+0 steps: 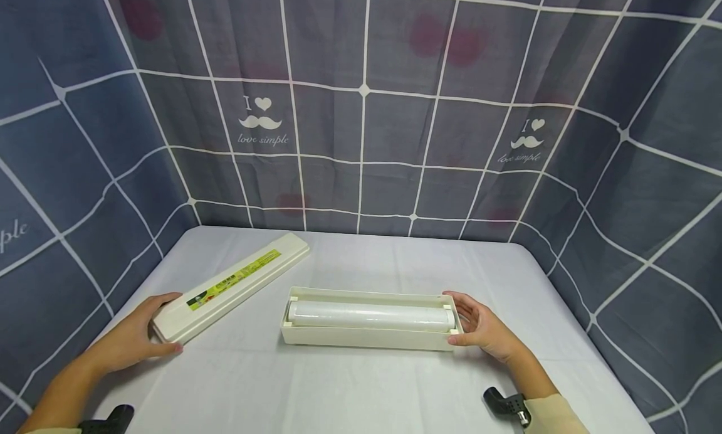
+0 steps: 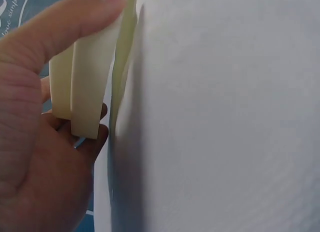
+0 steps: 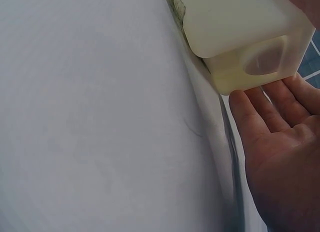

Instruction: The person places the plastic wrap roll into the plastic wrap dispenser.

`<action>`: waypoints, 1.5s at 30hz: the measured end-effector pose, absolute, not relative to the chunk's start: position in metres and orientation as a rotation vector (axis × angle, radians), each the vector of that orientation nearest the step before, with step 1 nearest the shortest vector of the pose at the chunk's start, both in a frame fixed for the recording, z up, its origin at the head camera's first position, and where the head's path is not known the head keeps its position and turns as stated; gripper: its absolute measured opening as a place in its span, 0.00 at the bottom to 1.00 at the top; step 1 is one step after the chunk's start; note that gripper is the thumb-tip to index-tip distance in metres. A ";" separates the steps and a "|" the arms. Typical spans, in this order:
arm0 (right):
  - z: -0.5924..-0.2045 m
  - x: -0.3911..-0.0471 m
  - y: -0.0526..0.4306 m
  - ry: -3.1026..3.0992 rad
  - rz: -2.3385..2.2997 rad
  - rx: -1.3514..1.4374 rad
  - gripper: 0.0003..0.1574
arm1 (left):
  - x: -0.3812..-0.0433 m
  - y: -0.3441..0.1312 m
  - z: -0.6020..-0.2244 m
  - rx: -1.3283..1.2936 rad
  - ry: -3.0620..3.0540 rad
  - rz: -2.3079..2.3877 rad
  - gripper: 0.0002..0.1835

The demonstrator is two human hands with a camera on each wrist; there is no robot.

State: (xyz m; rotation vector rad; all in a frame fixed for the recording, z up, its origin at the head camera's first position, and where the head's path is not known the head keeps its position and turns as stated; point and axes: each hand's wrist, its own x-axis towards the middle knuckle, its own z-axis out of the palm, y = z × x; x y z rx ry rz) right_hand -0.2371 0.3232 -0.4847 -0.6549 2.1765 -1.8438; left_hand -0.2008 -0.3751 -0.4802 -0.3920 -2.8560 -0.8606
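Note:
A long cream lid (image 1: 231,286) with a yellow-green label lies slanted at the left of the table. My left hand (image 1: 126,340) grips its near end, thumb on one side and fingers on the other; the left wrist view shows the lid's end (image 2: 90,92) between them. Right of centre sits an open cream cling film box (image 1: 366,338), with a white, glossy roll of film (image 1: 369,315) lying inside. My right hand (image 1: 485,330) holds the box's right end between thumb and fingers. In the right wrist view, fingertips touch the box's end wall (image 3: 250,67), which has an opening.
A white cloth (image 1: 350,390) covers the table. Dark blue-grey curtains (image 1: 327,120) with white grid lines stand behind it and along both sides. Black wrist devices (image 1: 504,406) are worn near both sleeves.

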 end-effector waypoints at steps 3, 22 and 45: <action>-0.484 -0.237 0.323 2.181 -1.842 -0.665 0.61 | -0.201 -0.374 -0.479 -0.386 -2.867 -0.853 0.57; -0.483 -0.237 0.322 2.164 -1.841 -0.665 0.61 | -0.204 -0.375 -0.474 -0.439 -2.785 -0.901 0.53; -0.480 -0.236 0.322 2.178 -1.822 -0.639 0.63 | -0.199 -0.365 -0.476 -0.325 -2.626 -1.015 0.53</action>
